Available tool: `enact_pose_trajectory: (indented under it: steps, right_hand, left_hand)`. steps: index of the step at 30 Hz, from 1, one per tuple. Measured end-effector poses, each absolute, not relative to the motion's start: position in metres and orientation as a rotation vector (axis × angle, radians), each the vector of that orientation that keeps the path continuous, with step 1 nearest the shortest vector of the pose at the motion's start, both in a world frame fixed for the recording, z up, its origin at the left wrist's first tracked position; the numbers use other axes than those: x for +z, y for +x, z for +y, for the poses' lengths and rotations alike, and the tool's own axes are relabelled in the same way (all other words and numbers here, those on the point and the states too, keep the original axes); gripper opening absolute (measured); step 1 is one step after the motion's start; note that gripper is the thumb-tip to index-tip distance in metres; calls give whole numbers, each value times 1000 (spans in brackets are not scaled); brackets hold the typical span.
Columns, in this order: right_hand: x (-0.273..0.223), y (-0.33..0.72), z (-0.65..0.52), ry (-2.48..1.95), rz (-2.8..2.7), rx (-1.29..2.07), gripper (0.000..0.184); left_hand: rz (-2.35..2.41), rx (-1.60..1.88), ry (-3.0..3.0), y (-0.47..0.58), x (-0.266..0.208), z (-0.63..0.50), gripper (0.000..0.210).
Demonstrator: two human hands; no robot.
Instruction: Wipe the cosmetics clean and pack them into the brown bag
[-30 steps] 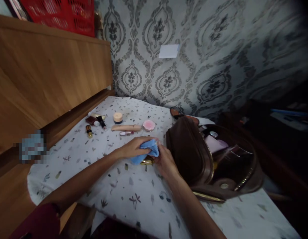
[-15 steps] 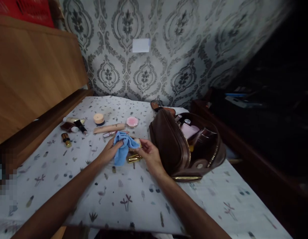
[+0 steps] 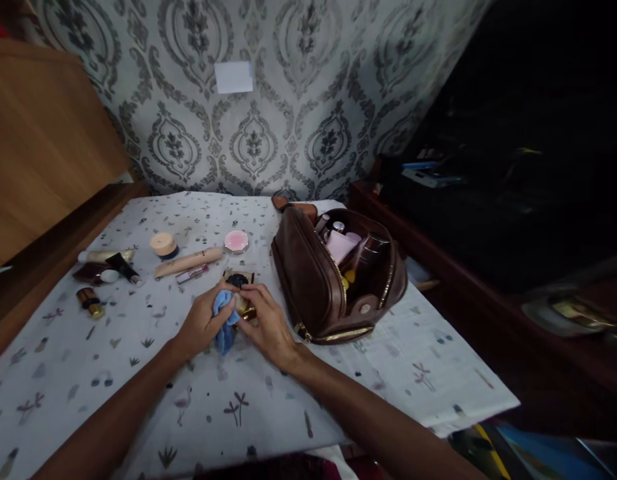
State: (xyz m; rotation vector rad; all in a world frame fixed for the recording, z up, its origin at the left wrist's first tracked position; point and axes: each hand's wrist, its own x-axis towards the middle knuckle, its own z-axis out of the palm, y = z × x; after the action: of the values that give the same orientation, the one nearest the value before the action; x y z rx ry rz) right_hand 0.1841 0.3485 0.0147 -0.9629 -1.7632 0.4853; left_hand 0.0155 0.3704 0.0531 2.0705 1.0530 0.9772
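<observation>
My left hand (image 3: 201, 319) is closed around a crumpled blue cloth (image 3: 223, 323), which hangs down from the fingers. My right hand (image 3: 269, 325) pinches a small pale item (image 3: 238, 303) against the cloth; its kind is partly hidden by the fingers. Just behind both hands lies a square black and gold case (image 3: 239, 278) on the table. Something shiny and gold (image 3: 249, 313) shows under the right fingers, mostly covered. Beyond the left hand are a clear pinkish tube (image 3: 192, 274) and a long beige tube (image 3: 188, 263).
An unzipped brown bag (image 3: 308, 280) with cosmetics stands right of my hands. A pink compact (image 3: 236, 242) and a beige-lidded jar (image 3: 163, 245) lie farther back. At left are a black tube (image 3: 123, 268) and a gold-and-brown bottle (image 3: 90, 303). Patterned wallpaper (image 3: 253, 143) rises behind.
The view has swung right, so things appear farther left. My hands have drawn closer together at the cloth, and the black and gold case now shows behind them.
</observation>
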Motion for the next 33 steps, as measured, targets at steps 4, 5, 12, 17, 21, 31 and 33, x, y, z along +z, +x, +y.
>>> enact_pose_trajectory:
  steps: [4,5,12,17,21,31,33]
  right_hand:
    - [18,184,345,-957,-1781,520,34]
    - [19,184,344,-955,-1786,552,35]
    - [23,181,345,-937,-1521,940,35]
    - [27,178,353,-810,-1100,1403,42]
    - [32,180,353,-786,-986,1481,46]
    - [39,183,351,-890,-1135,1478,41]
    - [39,183,351,-871,-1069,1566,45]
  left_hand:
    - [1051,1018,1978,14,52,373,27]
    - [1078,1046,1934,14,51,374,29]
    - [1143,1164,1675,15,45,381,38]
    - [1094,1135,1640,17,46,379,41]
    - [959,1078,1692,18,50,374,46]
    - [1054,1032,1696,13,46,372,39]
    - [1025,1018,1714,12,47,371,37]
